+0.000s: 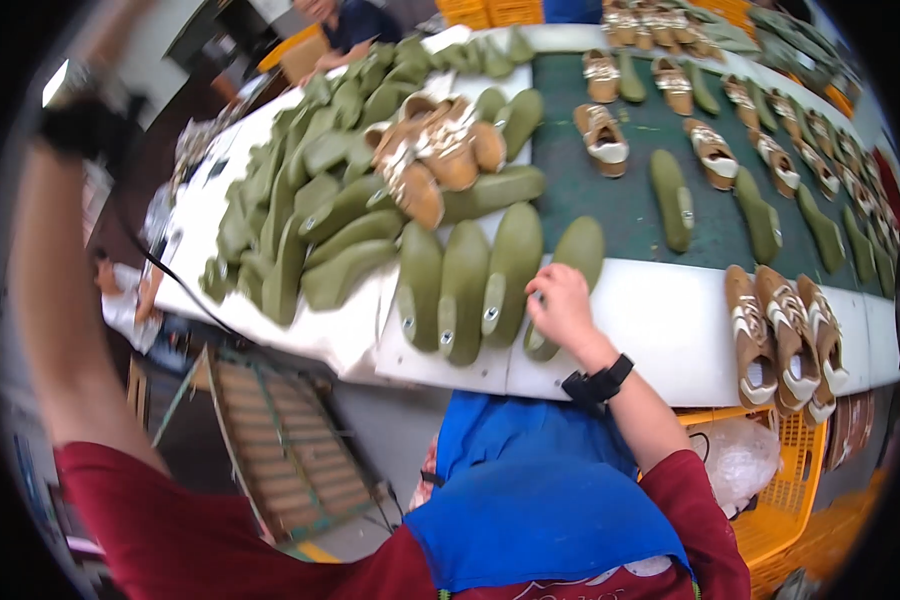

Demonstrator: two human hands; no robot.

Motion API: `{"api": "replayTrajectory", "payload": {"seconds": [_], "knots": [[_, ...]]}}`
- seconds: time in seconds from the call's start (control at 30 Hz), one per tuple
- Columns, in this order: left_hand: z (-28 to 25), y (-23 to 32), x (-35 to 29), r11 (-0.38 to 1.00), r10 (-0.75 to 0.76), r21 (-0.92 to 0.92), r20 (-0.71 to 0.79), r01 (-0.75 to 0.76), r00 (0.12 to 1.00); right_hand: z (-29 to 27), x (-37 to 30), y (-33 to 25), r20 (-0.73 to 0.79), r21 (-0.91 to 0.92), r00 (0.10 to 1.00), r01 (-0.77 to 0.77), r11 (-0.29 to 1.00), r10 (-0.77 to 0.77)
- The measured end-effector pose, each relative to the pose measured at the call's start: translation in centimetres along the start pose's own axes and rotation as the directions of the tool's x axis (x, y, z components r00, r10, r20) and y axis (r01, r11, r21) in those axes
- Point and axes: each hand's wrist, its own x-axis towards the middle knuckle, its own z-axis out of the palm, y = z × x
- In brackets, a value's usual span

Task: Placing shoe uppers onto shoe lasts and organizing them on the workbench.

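My right hand (562, 303), with a black band on its wrist, lies over the heel part of a green shoe last (580, 247), fingers curled onto it. To its left, three more green lasts (463, 290) stand side by side at the table's near edge. Far up at the upper left, my left arm is raised. My left hand (105, 45) is smeared by motion and partly cut off by the frame's edge, so its fingers cannot be made out. Brown shoes with white laces (440, 145) sit on a large heap of green lasts (315, 150).
Three brown-and-white shoes (790, 335) stand at the table's near right. Across a dark green mat (605, 205), more shoes and lasts are set in rows. Below is a yellow crate (800, 480) with a plastic bag. A co-worker (355, 25) sits at the far side; a dark cable (175, 275) hangs at left.
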Motion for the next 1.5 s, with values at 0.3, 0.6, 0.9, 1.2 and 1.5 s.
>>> {"api": "replayTrajectory", "payload": {"seconds": [0.3,0.6,0.9,1.2,1.5], "knots": [[36.0,8.0,-28.2,0.996,0.005,-0.078,0.492,0.038,0.87,-5.4,-3.5,0.7,0.077,0.149,0.955,-0.296,0.943,0.287],[37.5,5.2,-29.4,0.923,-0.014,-0.33,0.484,0.197,0.875,-8.9,2.4,2.9,0.503,-0.059,0.798,-0.351,0.934,0.332],[37.8,5.5,-28.8,0.914,0.007,-0.368,0.438,0.172,0.899,-5.8,21.1,18.8,0.244,-0.59,0.886,-0.186,0.786,0.394],[35.7,6.7,-27.5,0.89,-0.025,-0.401,0.432,0.217,0.901,-1.7,22.5,25.7,0.097,-0.614,0.856,-0.35,0.707,0.508],[35.6,6.2,-28.5,0.878,-0.027,-0.408,0.476,0.248,0.879,-2.7,20.3,20.4,0.019,-0.606,0.837,-0.425,0.673,0.546]]}}
